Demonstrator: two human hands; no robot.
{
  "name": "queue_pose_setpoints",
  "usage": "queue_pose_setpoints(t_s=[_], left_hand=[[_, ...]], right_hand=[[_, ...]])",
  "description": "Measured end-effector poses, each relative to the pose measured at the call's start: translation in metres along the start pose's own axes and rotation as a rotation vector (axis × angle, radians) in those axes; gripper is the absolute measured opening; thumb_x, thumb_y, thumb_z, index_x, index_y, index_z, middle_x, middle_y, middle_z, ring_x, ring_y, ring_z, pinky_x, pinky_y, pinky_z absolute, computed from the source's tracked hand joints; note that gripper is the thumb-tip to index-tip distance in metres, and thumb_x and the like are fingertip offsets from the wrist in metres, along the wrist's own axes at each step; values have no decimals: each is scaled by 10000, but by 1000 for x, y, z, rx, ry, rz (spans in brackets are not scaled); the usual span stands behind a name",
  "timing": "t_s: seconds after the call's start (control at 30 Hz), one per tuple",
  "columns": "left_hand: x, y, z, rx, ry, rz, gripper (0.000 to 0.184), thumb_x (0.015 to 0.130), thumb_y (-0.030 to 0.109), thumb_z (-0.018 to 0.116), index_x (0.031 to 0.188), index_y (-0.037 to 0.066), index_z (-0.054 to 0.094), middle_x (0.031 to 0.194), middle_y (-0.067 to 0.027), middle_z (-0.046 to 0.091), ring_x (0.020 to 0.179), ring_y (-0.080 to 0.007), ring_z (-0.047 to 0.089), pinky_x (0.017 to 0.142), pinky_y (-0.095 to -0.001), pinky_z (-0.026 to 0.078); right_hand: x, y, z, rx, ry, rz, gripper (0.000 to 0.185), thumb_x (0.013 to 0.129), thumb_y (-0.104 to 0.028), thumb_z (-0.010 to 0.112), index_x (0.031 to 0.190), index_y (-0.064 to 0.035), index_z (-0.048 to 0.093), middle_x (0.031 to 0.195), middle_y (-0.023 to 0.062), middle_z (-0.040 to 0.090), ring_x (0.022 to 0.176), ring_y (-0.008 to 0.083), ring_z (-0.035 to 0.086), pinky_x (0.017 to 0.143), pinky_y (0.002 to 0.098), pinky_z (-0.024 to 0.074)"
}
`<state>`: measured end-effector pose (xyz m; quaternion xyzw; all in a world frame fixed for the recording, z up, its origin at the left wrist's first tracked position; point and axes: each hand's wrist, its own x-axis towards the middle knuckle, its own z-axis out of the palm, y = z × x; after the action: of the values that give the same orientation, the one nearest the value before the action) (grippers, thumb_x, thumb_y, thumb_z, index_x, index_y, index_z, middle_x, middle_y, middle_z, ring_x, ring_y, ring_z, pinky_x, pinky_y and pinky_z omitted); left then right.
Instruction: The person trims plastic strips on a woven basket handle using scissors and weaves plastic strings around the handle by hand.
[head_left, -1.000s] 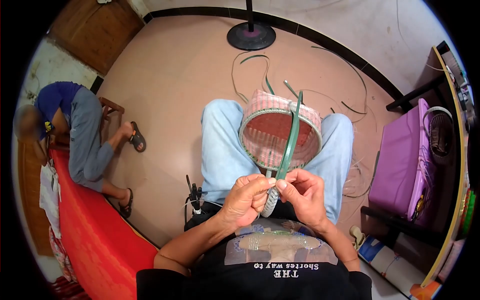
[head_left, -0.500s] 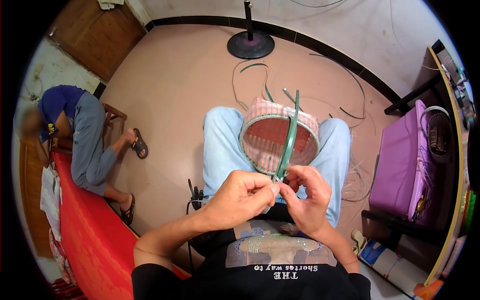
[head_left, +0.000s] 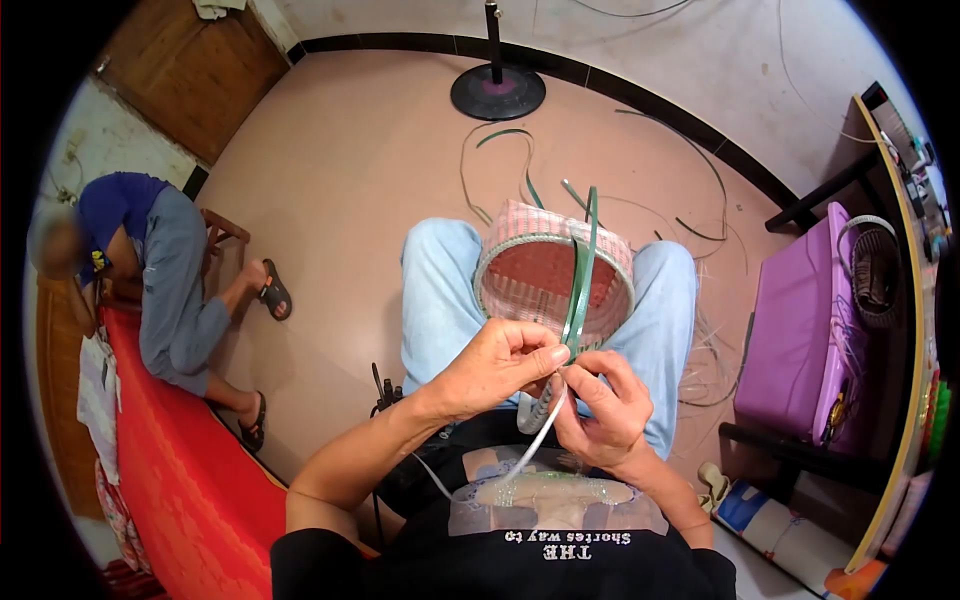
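Note:
A pink-and-white woven basket (head_left: 511, 300) sits tilted between my knees, its round opening facing me. Long green plastic straps (head_left: 581, 285) rise from my fingers across the opening. My left hand (head_left: 500, 368) is closed, thumb and forefinger pinching the lower end of these straps. Close beside it, my right hand (head_left: 605, 405) is closed too, its fingertips pinching a narrow white strip (head_left: 541, 437) that trails down over my shirt. Below my left fingers shows a curved, grey-white wrapped piece (head_left: 531, 414), which looks like the basket's handle. The exact crossing of strip and straps is hidden by my fingertips.
Loose strips (head_left: 722, 190) lie scattered on the floor. A black round stand base (head_left: 497, 93) is ahead. On the right are a purple bin (head_left: 795, 330) and a shelf. Another person (head_left: 175, 270) sits at the left by a red-covered bed (head_left: 190, 450).
My left hand has moved up and right onto the straps. My right hand has shifted slightly down. The white strip now stretches down across my shirt, and the wrapped piece shows more.

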<state>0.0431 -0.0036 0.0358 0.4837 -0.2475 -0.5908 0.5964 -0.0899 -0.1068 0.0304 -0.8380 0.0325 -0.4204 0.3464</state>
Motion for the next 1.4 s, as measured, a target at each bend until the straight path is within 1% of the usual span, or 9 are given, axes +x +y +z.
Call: queue_pose_setpoints(t_s=[0.13, 0.23, 0.33, 0.67, 0.87, 1.17, 1.3, 1.37, 1.4], left_hand=[[-2, -5, 4, 50, 85, -6, 215, 936, 175, 546, 888, -20, 625, 756, -8, 593, 665, -62, 562, 582, -204, 481], [-5, -1, 8, -4, 110, -2, 232, 940, 145, 525, 898, -65, 616, 772, -64, 620, 666, -115, 620, 577, -234, 515], [-6, -4, 8, -38, 120, -5, 242, 939, 142, 526, 934, -83, 617, 805, -93, 637, 687, -149, 645, 600, -257, 544], [-10, -6, 11, 2, 131, 46, 251, 925, 155, 552, 954, -85, 622, 815, -121, 653, 697, -179, 651, 657, -264, 536], [-12, -24, 12, -174, 132, -2, 257, 930, 172, 549, 1005, -65, 612, 859, -129, 636, 722, -185, 633, 629, -286, 522], [-8, -40, 12, -793, -17, -118, 271, 933, 210, 538, 1122, 16, 560, 871, -82, 591, 796, -180, 597, 723, -305, 516], [-7, -34, 15, -643, 134, -71, 229, 912, 160, 571, 1077, 2, 588, 867, -90, 611, 780, -172, 615, 737, -308, 530], [-8, -29, 18, -514, 196, -5, 214, 899, 134, 590, 1055, -12, 606, 852, -94, 624, 756, -175, 630, 713, -306, 538], [-9, -26, 20, -439, 228, 31, 209, 893, 122, 598, 1046, -19, 613, 842, -95, 630, 742, -180, 636, 694, -304, 540]], right_hand=[[-5, 2, 3, 35, 103, 148, 142, 687, 76, 654, 819, 35, 618, 748, 128, 567, 562, 196, 540, 502, 265, 439], [-7, 1, 2, 296, 117, 483, 35, 797, 34, 628, 801, 62, 607, 777, 109, 582, 589, 115, 536, 521, 233, 431], [-19, 13, 8, 504, 129, 625, 52, 830, 23, 610, 817, 71, 599, 796, 98, 581, 587, 97, 522, 518, 234, 422], [-19, 11, 12, 1102, 240, 1127, 105, 880, -64, 562, 853, 31, 598, 690, 90, 580, 551, 120, 506, 466, 251, 409], [-20, 25, 11, 1333, 128, 1238, 156, 906, -126, 528, 868, 19, 570, 681, 78, 552, 546, 145, 507, 454, 284, 439], [-25, 66, 38, 1645, -31, 1241, 149, 906, -174, 545, 936, -30, 567, 765, 7, 528, 729, 109, 503, 718, 256, 439], [-13, 88, 21, 1653, -14, 1298, 262, 907, -254, 564, 1055, -37, 565, 837, 37, 575, 766, 130, 516, 728, 284, 451], [-24, 114, -12, 1708, -113, 1486, 412, 963, -290, 474, 1293, -49, 425, 1001, 155, 604, 706, 176, 562, 578, 271, 509], [-27, 118, -34, 1823, -141, 1496, 434, 971, -290, 456, 1323, -46, 387, 957, 153, 599, 625, 164, 546, 505, 253, 488]])
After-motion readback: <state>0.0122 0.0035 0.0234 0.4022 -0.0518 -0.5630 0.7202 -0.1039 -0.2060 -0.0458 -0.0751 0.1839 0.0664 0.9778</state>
